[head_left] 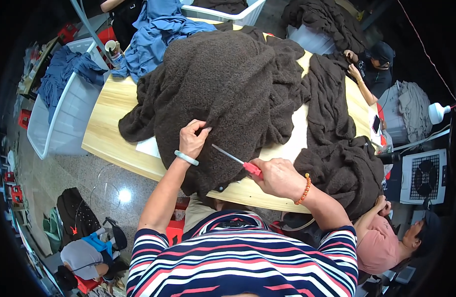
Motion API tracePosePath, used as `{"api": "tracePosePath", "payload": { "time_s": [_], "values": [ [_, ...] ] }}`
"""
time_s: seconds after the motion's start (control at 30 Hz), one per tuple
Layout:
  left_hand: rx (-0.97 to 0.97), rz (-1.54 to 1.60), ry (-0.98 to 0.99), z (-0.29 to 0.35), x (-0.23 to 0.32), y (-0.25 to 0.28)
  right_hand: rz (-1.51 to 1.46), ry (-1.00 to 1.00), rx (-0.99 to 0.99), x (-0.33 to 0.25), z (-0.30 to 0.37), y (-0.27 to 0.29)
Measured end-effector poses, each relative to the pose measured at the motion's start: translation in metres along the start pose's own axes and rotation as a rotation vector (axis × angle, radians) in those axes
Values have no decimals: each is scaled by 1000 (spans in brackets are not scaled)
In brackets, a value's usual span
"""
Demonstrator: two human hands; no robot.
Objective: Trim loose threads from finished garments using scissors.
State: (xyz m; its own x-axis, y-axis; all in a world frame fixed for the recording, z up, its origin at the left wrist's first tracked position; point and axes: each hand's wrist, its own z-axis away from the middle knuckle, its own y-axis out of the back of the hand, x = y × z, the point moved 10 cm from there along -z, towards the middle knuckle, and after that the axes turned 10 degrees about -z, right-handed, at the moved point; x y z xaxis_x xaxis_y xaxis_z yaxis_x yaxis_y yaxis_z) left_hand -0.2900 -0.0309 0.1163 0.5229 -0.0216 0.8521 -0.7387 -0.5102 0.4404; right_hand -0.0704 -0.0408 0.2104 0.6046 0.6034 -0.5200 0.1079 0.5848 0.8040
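A large dark brown knit garment (233,84) is heaped over the wooden table in front of me. My left hand (193,139) is closed in a pinch on a bit of its knit, thumb and fingertips together. My right hand (277,177) grips a red-handled tool (253,168) with a long, narrow metal blade; whether it is a pair of closed scissors cannot be made out. The blade slants up and left over the knit, its tip a short way from my left fingers. A small button (221,188) shows near the garment's lower edge.
Blue cloth (161,37) lies at the table's (111,116) far left, beside a white bin (72,116). More brown knits (337,168) are piled to the right. A co-worker (379,62) handles knit at the far right; a person in pink (384,242) sits near right.
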Motion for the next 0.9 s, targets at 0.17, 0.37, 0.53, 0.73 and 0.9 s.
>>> {"api": "tracePosePath", "payload": {
  "time_s": [0.17,0.37,0.53,0.73,0.9],
  "values": [
    [-16,43,36,17,-10,5,-32,-32,77,4,0,10],
    [26,57,225,58,-44,0,-9,21,-52,-1,9,-24],
    [6,182,406,129,-86,3,-48,30,-105,-6,14,-30],
    [13,125,510,152,-78,12,-98,105,-250,-13,19,-68],
    [59,183,509,166,-84,11,-74,54,-272,-9,14,-57]
  ]
}}
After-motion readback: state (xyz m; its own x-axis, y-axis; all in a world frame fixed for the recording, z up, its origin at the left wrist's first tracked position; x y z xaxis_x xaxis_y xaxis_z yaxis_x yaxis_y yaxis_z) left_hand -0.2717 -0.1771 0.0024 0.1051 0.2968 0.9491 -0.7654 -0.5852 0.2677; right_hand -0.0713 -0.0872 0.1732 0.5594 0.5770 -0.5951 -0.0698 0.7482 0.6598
